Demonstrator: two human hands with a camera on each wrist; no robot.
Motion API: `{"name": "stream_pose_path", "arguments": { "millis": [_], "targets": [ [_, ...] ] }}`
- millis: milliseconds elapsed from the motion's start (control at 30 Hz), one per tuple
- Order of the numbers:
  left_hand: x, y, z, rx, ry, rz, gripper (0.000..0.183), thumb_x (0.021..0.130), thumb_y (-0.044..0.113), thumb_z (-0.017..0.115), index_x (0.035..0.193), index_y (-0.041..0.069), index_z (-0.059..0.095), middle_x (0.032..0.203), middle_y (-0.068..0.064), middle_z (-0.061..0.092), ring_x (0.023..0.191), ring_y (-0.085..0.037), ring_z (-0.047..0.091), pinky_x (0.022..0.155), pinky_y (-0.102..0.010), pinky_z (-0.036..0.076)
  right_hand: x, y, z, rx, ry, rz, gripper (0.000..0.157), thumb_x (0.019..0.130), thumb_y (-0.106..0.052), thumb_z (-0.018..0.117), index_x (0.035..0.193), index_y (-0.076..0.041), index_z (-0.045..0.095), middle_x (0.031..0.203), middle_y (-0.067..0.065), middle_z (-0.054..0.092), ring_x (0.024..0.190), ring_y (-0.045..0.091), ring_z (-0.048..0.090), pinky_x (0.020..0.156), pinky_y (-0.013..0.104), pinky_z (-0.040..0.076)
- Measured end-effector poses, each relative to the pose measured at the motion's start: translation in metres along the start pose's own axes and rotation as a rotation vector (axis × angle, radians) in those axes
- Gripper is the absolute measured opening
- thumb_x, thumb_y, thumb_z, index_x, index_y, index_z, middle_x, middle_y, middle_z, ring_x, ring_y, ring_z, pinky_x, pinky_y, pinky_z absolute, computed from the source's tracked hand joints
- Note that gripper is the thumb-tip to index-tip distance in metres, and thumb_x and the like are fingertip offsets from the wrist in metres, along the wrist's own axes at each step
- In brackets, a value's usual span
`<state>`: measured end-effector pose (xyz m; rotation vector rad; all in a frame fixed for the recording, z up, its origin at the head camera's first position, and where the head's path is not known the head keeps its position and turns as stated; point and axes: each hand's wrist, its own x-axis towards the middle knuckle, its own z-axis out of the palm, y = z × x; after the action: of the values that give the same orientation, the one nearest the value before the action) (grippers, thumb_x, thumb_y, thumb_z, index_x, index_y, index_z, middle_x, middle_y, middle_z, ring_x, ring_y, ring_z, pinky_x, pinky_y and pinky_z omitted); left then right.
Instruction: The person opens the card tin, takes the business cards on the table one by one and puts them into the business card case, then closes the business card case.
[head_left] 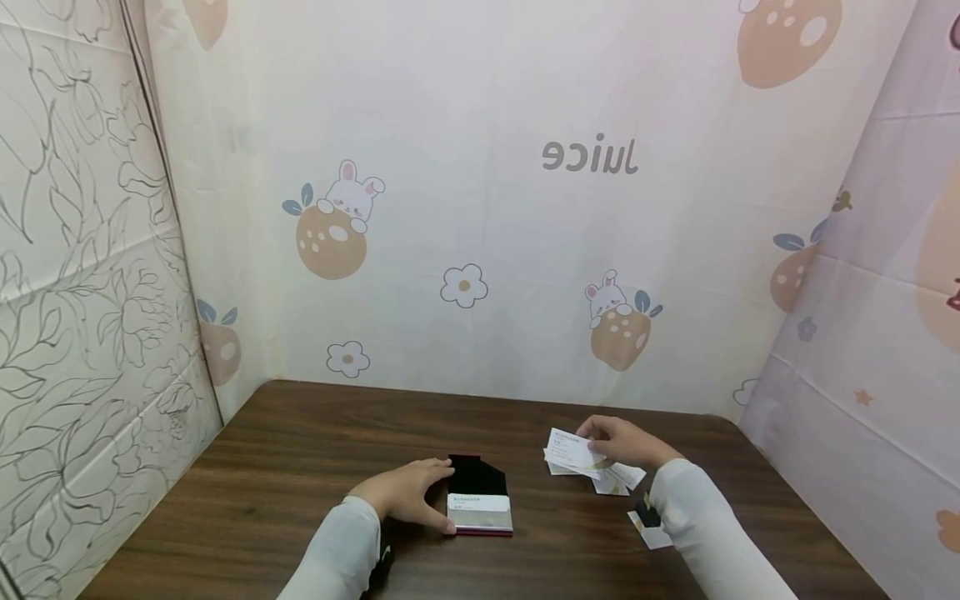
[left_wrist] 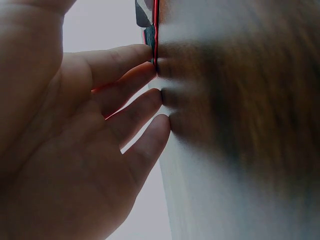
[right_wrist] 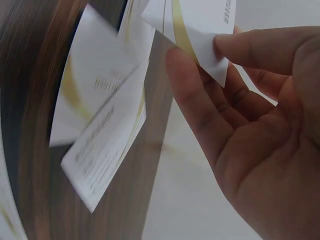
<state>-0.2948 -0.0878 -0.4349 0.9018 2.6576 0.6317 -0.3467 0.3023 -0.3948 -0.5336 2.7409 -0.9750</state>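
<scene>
A black card case (head_left: pixel 477 478) lies with its flap folded back on the table, a white business card (head_left: pixel 478 502) showing in its near pocket. My left hand (head_left: pixel 408 493) touches the case's left side, thumb at the near corner and fingertips by the flap; in the left wrist view the fingers (left_wrist: pixel 142 102) are extended, their tips down at the tabletop. At the right, my right hand (head_left: pixel 624 440) pinches a business card (right_wrist: pixel 205 30) with a gold stripe between thumb and fingers. Beneath it several loose cards (right_wrist: pixel 107 145) lie overlapping on the table.
Another card (head_left: pixel 654 536) lies apart, nearer the front, partly covered by the right wrist. The dark wooden table (head_left: pixel 300 450) meets a printed curtain (head_left: pixel 480 333) at its back, with more hangings at both sides.
</scene>
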Motion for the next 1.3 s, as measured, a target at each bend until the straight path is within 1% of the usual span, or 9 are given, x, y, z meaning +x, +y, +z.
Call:
{"name": "stream_pose_path", "arguments": {
  "millis": [133,267,600,767,900,1000,1133,1300],
  "targets": [
    [0.001,-0.001,0.0,0.002,-0.004,0.0,0.09,0.072,0.06,0.069,0.142,0.013,0.039,0.149,-0.007,0.032,0.133,-0.025,0.028,0.105,-0.052,0.033,0.006,-0.014,0.01,-0.051,-0.024,-0.054,0.015,0.091,-0.005,0.054,0.105,-0.006,0.059,0.09,0.009,0.058,0.078,0.019,0.056,0.064,0.037,0.057],
    [0.001,-0.001,0.0,-0.001,-0.005,-0.003,0.089,0.072,0.06,0.069,0.142,0.014,0.039,0.149,-0.007,0.032,0.134,-0.026,0.027,0.105,-0.052,0.033,0.013,-0.028,0.021,-0.067,-0.049,-0.088,0.014,0.092,-0.006,0.054,0.104,-0.009,0.059,0.091,0.006,0.06,0.078,0.017,0.057,0.063,0.035,0.057],
    [0.002,0.001,0.002,0.011,0.0,-0.026,0.09,0.071,0.06,0.069,0.142,0.014,0.04,0.149,-0.006,0.033,0.134,-0.026,0.027,0.106,-0.052,0.032,0.024,-0.063,0.052,-0.056,-0.127,-0.15,0.012,0.092,-0.01,0.055,0.102,-0.016,0.06,0.094,0.002,0.06,0.081,0.015,0.056,0.064,0.036,0.056],
    [0.002,0.001,0.002,0.009,0.0,-0.034,0.089,0.071,0.06,0.07,0.141,0.014,0.041,0.149,-0.006,0.034,0.134,-0.026,0.027,0.106,-0.052,0.032,0.029,-0.076,0.065,-0.046,-0.158,-0.197,0.011,0.092,-0.012,0.056,0.101,-0.018,0.06,0.091,-0.001,0.06,0.079,0.013,0.056,0.063,0.032,0.057],
    [0.002,0.001,0.002,0.012,-0.001,-0.036,0.09,0.071,0.06,0.07,0.141,0.013,0.04,0.149,-0.007,0.034,0.133,-0.026,0.028,0.105,-0.052,0.033,0.032,-0.085,0.075,-0.051,-0.186,-0.219,0.01,0.092,-0.014,0.057,0.1,-0.019,0.06,0.089,-0.002,0.06,0.078,0.011,0.057,0.062,0.028,0.056],
    [0.003,0.001,0.002,0.016,-0.001,-0.037,0.09,0.07,0.061,0.07,0.141,0.014,0.041,0.148,-0.007,0.034,0.133,-0.026,0.028,0.105,-0.051,0.033,0.033,-0.09,0.081,-0.046,-0.197,-0.221,0.01,0.092,-0.015,0.058,0.099,-0.02,0.061,0.089,-0.003,0.06,0.078,0.011,0.057,0.062,0.027,0.056],
    [0.004,0.001,0.001,0.022,0.004,-0.038,0.091,0.07,0.062,0.069,0.141,0.014,0.04,0.148,-0.008,0.034,0.133,-0.026,0.028,0.106,-0.051,0.032,0.035,-0.093,0.088,-0.049,-0.194,-0.219,0.009,0.091,-0.015,0.059,0.098,-0.02,0.061,0.088,-0.004,0.06,0.077,0.01,0.056,0.062,0.027,0.055],
    [0.004,0.001,0.001,0.025,0.005,-0.035,0.093,0.07,0.062,0.069,0.142,0.012,0.039,0.148,-0.008,0.034,0.133,-0.026,0.028,0.106,-0.051,0.032,0.036,-0.093,0.095,-0.077,-0.179,-0.209,0.009,0.091,-0.015,0.06,0.095,-0.022,0.061,0.085,-0.006,0.06,0.073,0.009,0.055,0.06,0.025,0.052]
  ]
}}
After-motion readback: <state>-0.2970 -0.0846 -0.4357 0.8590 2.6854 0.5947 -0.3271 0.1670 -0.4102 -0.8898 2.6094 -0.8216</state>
